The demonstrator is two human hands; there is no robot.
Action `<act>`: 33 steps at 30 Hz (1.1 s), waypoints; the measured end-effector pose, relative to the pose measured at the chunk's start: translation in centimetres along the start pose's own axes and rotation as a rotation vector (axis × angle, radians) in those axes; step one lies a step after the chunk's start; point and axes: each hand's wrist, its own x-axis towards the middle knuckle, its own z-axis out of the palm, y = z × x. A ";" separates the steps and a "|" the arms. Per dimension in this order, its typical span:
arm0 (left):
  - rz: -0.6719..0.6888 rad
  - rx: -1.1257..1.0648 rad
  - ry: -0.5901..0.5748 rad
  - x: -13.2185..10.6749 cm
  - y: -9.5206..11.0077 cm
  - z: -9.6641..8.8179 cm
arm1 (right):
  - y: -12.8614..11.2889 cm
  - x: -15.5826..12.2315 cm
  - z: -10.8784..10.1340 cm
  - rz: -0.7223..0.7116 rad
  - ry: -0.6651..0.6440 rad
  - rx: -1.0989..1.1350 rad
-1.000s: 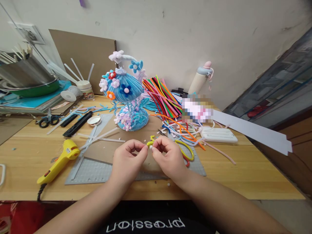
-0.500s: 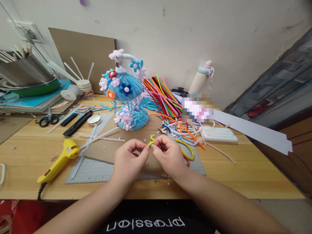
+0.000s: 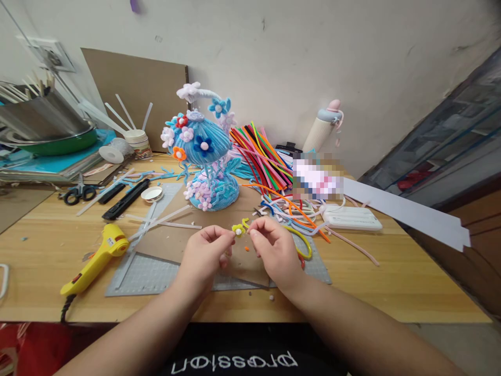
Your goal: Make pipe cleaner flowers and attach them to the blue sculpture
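over the wooden table point(image 3: 410, 282), above the grey cutting mat point(image 3: 156, 271) and in front of the blue pipe-cleaner sculpture point(image 3: 207, 156), you hold a yellow pipe-cleaner flower point(image 3: 237, 230); it looks feather-light, soft and easily bent, so grip the wire under the petals, not the white centre; your left hand point(image 3: 203, 256) has thumb and forefinger clamped on it; your right hand point(image 3: 276, 250) has its fingertips pinched together just beside it; whether they touch it i cannot tell

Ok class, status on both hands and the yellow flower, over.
Left hand pinches yellow flower. Right hand close beside it, contact unclear. Orange scrap lies on cardboard below.
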 end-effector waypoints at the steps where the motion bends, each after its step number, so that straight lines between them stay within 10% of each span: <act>1: -0.055 -0.078 -0.043 0.1 0.2 -0.1 | 0.0 0.0 -0.1 -0.010 0.007 0.018; 8: -0.145 -0.194 -0.156 -0.1 0.5 -0.4 | -0.2 0.3 0.1 0.010 -0.168 -0.091; 19: 0.061 0.115 -0.137 -0.2 0.4 -0.2 | 0.1 0.0 0.0 -0.125 -0.113 -0.240; 33: -0.023 0.036 -0.173 -0.1 0.8 -0.5 | -0.5 -0.1 -0.1 -0.252 -0.153 -0.290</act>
